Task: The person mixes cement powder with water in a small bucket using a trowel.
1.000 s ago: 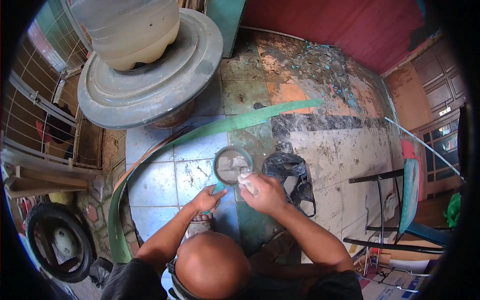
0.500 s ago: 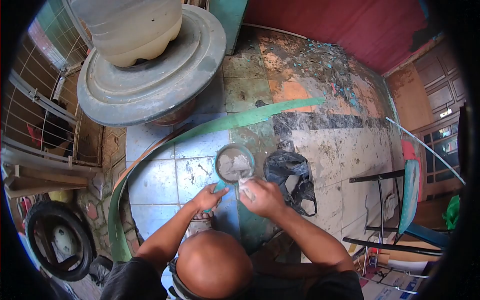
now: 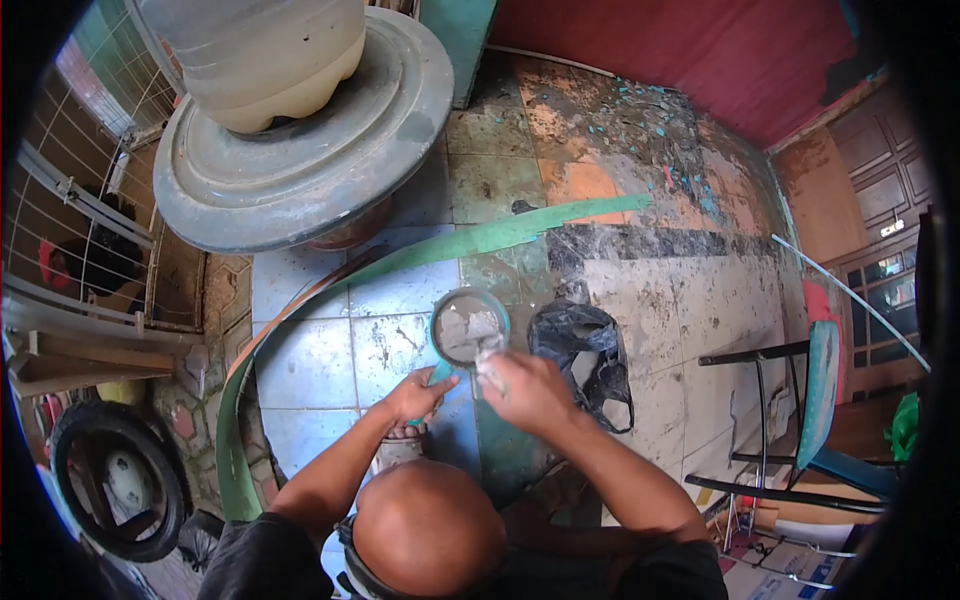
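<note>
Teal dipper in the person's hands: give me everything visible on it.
The teal dipper has a round bowl and a handle, and looks like plastic. Its mouth faces up, with lumpy grey paste inside. The left hand grips the handle; the right hand, its fingers smeared pale, is at the lower-right rim, contact unclear. The dipper is over the tiled floor, left of a black plastic bag; whether it rests on the tiles can't be told.

Grey paste (image 3: 468,325) is lying in a round teal plastic dipper (image 3: 434,325), a crumpled black plastic bag (image 3: 560,336) is resting at right, a long green strip (image 3: 480,237) is curving behind, and a translucent plastic bottle (image 3: 265,65) is standing on a round grey disc (image 3: 300,202) at back left.
</note>
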The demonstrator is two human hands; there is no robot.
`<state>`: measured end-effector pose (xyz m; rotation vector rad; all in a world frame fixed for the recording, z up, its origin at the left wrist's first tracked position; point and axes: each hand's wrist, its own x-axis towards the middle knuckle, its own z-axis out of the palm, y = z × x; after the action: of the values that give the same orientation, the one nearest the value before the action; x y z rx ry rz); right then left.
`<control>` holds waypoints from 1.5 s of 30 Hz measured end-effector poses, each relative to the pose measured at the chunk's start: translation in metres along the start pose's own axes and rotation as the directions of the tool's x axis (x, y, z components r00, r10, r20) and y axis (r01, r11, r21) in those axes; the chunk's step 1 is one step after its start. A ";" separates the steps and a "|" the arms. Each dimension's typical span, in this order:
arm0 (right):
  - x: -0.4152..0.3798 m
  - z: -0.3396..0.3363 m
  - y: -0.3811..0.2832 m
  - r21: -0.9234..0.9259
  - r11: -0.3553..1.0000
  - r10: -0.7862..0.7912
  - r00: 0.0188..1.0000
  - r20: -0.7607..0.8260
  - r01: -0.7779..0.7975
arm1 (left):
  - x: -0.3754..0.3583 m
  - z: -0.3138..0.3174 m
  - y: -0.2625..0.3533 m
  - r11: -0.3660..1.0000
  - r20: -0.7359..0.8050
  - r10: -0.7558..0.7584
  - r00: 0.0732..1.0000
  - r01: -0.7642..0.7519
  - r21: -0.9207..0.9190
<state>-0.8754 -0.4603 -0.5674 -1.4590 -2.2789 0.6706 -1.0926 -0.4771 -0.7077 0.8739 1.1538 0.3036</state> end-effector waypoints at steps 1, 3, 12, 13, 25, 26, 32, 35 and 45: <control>0.007 -0.011 -0.001 -0.028 0.997 0.068 0.996 0.061 -0.066 | -0.001 0.001 0.001 1.000 0.007 -0.009 1.000 0.009 0.002; 0.015 -0.027 -0.008 -0.266 0.949 0.226 0.951 0.210 -0.167 | 0.001 0.002 -0.001 1.000 0.007 0.002 1.000 -0.002 0.017; 0.025 -0.070 -0.034 -0.483 0.875 0.242 0.896 0.372 -0.035 | -0.001 0.002 0.006 0.998 -0.005 -0.039 0.999 0.039 0.052; 0.025 -0.076 -0.039 -0.492 0.870 0.238 0.901 0.363 -0.032 | -0.003 0.001 0.005 0.997 -0.001 -0.052 0.999 0.052 0.054; 0.026 -0.059 -0.007 -0.484 0.867 0.080 0.922 0.378 0.123 | -0.013 -0.023 0.030 0.533 0.117 -0.012 0.993 -0.092 0.841; 0.030 -0.066 -0.011 -0.482 0.865 0.063 0.923 0.379 0.139 | -0.017 -0.027 0.033 0.508 0.131 -0.068 0.989 -0.078 0.858; 0.032 -0.023 0.013 -0.441 0.865 -0.054 0.920 0.389 0.238 | -0.042 -0.038 0.079 0.322 0.203 -0.274 0.940 -0.109 0.941; 0.035 -0.033 0.021 -0.439 0.862 -0.053 0.906 0.420 0.253 | -0.041 -0.026 0.107 0.190 0.158 -0.376 0.913 -0.091 0.978; 0.025 -0.029 0.018 -0.411 0.901 0.024 0.932 0.362 0.137 | 0.038 -0.011 0.083 0.388 0.052 -0.678 0.733 0.298 0.872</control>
<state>-0.8574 -0.4252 -0.5523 -1.5461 -2.8913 0.4590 -1.0693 -0.3949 -0.6736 1.2557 1.0769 -1.0289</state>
